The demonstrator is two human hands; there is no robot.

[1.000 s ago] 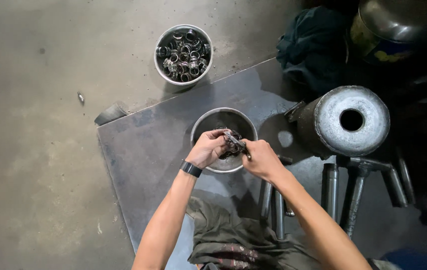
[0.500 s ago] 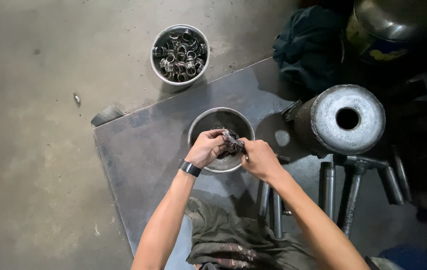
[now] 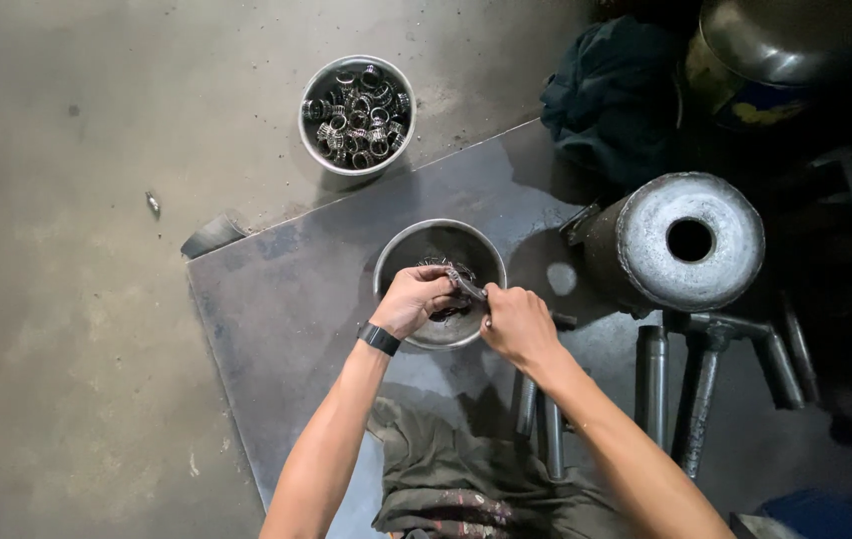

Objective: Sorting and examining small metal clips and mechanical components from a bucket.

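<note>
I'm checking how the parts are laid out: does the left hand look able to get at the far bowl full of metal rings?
Probably yes, once freed. The left hand grips a small metal part together with the right hand over the near bowl. The ring-filled bowl sits beyond on bare floor, nothing between.

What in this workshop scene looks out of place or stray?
One small metal piece lies alone on the concrete floor, apart from the bowl of rings. Nothing else stands out; both hands work over the nearer bowl.
</note>
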